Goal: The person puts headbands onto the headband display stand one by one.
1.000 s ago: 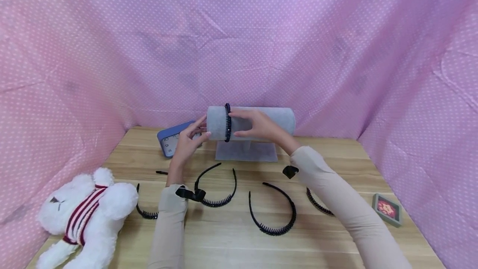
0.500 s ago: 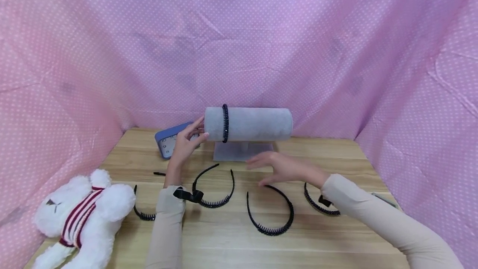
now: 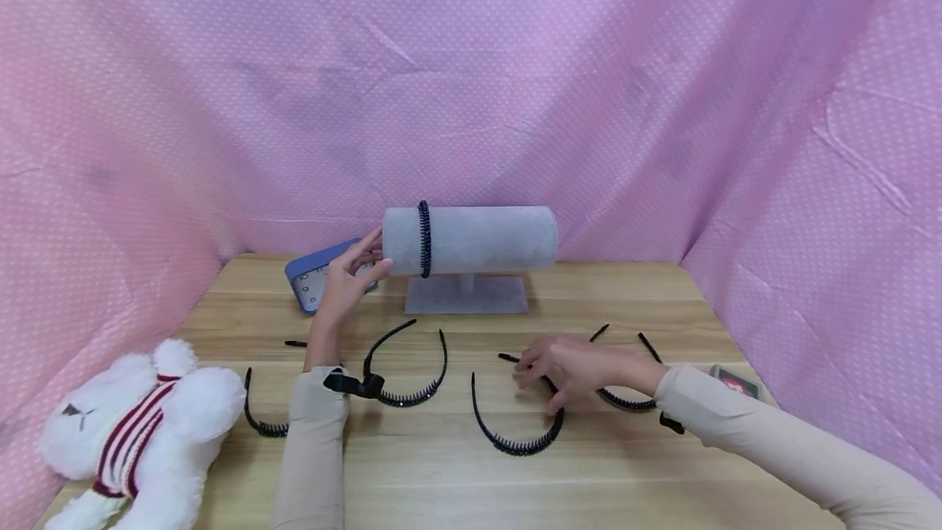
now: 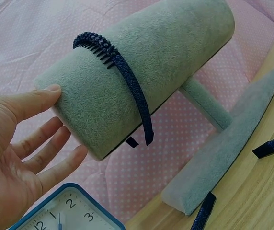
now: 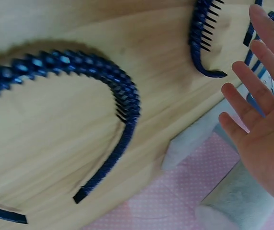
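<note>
A grey plush roll stand (image 3: pixel 489 240) stands at the back of the table, with a black beaded, toothed headband (image 3: pixel 425 240) round it near its left end. My left hand (image 3: pixel 346 280) touches that end, thumb tip at the edge and fingers loosely extended, as the left wrist view shows. My right hand (image 3: pixel 574 366) is over the right part of another black headband (image 3: pixel 518 446) lying on the table. In the right wrist view its fingers (image 5: pixel 254 93) are spread and hold nothing. A further headband (image 3: pixel 625 403) lies to the right, partly hidden by the right hand and wrist.
Two more headbands lie left of the middle: one headband (image 3: pixel 408 397) beside the left wrist, another headband (image 3: pixel 266 429) partly behind the left arm. A blue clock (image 3: pixel 305 285), a white plush bear (image 3: pixel 184 424) and a small framed piece (image 3: pixel 736 383) are on the wooden table (image 3: pixel 412 481). Pink dotted cloth hangs behind.
The right hand has left the headband on the roll and come down towards the table, over a lying headband. The left hand stays at the roll's end. The view shifts slightly.
</note>
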`<state>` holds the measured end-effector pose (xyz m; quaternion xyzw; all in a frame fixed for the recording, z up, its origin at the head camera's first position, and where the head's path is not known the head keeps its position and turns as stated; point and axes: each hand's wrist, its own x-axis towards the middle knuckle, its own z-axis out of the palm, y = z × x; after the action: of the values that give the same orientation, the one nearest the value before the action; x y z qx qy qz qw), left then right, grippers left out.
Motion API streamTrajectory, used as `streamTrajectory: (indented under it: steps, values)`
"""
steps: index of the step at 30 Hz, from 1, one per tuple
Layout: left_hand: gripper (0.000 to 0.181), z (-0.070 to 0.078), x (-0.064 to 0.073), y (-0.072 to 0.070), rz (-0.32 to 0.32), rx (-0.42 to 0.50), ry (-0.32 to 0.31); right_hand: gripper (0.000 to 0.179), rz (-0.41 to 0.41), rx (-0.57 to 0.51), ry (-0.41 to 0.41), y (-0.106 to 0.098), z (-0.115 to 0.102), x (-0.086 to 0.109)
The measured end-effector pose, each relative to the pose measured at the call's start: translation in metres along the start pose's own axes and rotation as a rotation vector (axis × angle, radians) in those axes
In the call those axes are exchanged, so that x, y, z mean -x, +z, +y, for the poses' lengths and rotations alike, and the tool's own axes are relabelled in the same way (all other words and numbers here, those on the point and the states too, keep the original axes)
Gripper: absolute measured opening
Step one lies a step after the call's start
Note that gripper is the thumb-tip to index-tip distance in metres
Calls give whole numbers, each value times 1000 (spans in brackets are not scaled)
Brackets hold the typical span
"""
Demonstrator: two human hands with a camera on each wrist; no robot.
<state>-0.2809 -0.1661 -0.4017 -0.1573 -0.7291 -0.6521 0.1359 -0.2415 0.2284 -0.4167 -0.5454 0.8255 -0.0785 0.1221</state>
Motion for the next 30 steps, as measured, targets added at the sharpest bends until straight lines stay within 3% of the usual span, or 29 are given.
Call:
streamTrajectory:
  steps: [5, 14, 19, 25, 30]
  values:
    - [58, 1, 0, -1, -2, 9, 9, 49, -2, 14, -61, 3, 3, 9]
    - [57, -1, 0, 1, -7, 15, 4, 53, -15, 19, -23, 15, 6, 17]
    - [57, 1, -1, 1, -5, 9, 11, 48, 45, 79, -45, 23, 10, 15]
    - [57, 2, -1, 1, -4, 8, -2, 34, 83, 43, -3, 25, 7, 11]
    - [58, 3, -2, 2, 4, 1, -22, 28, 139, 28, -34, 28, 11, 4]
